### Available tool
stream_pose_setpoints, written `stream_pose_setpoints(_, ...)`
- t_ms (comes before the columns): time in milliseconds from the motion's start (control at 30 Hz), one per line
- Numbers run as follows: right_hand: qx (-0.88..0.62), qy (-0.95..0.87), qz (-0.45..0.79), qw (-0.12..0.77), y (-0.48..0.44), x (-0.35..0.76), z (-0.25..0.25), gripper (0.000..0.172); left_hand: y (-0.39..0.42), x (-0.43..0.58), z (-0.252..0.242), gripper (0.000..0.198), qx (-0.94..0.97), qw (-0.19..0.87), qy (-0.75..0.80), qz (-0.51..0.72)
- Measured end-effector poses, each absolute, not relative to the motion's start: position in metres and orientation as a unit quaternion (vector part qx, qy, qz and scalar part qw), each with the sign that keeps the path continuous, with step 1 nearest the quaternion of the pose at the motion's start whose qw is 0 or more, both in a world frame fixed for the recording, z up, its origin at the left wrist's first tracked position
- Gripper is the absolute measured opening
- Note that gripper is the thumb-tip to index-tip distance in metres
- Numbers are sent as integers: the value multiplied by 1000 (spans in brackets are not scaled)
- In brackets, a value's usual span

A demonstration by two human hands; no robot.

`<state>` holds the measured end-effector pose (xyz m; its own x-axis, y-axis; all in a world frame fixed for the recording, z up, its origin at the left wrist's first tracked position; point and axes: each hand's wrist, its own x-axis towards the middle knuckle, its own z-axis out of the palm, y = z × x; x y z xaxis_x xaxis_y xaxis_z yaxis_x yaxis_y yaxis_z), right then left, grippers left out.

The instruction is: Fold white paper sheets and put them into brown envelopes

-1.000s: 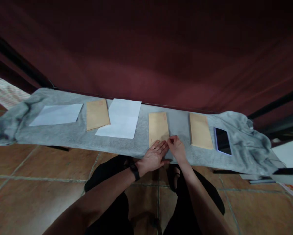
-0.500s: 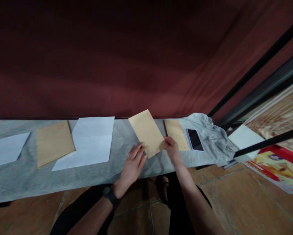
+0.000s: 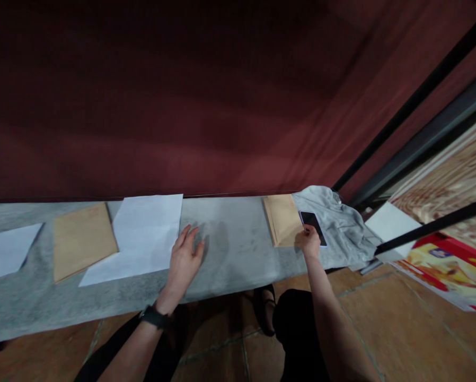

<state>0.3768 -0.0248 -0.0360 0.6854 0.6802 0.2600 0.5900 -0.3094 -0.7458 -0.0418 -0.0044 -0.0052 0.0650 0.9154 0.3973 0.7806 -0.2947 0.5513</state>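
Note:
My right hand point(image 3: 309, 241) has its fingers closed at the right edge of a brown envelope point(image 3: 288, 217), which lies on a small stack of like envelopes. Part of that edge is hidden behind the fingers. My left hand point(image 3: 186, 260), a dark watch on its wrist, is held with fingers apart and nothing in it. It is just beside the right edge of a stack of white paper point(image 3: 148, 228). Another pile of brown envelopes point(image 3: 85, 239) overlaps the left side of this paper. A phone point(image 3: 315, 225) lies under and just beyond my right fingers.
A grey cloth point(image 3: 230, 260) covers the long narrow bench, bunched up at its right end point(image 3: 343, 228). More white paper point(image 3: 9, 249) lies far left. A dark red wall point(image 3: 222, 132) rises behind. Black bars point(image 3: 432, 225) and a red and yellow box point(image 3: 448, 270) are at the right.
The envelope held between both hands has gone right onto the envelope stack with my right hand. My left hand has let go of it and moved left towards the white paper.

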Motion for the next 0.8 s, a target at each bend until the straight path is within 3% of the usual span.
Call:
stream_pose_setpoints(333, -838, -429, 12, 337, -29, 359, -30, 47, -6, -73, 0, 66, 630, -11, 770, 105)
stream_pose_setpoints(500, -842, -472, -112, 236, -33, 352, -28, 40, -11, -77, 9, 53, 622, -28, 782, 22)
stream_pose_setpoints(667, -799, -536, -129, 240, -29, 334, -23, 36, -10, -77, 10, 41, 633, -22, 774, 13)
stream_pose_setpoints(800, -741, -604, -104, 274, -22, 316, -22, 33, -7, -85, 14, 44, 620, 10, 785, 15)
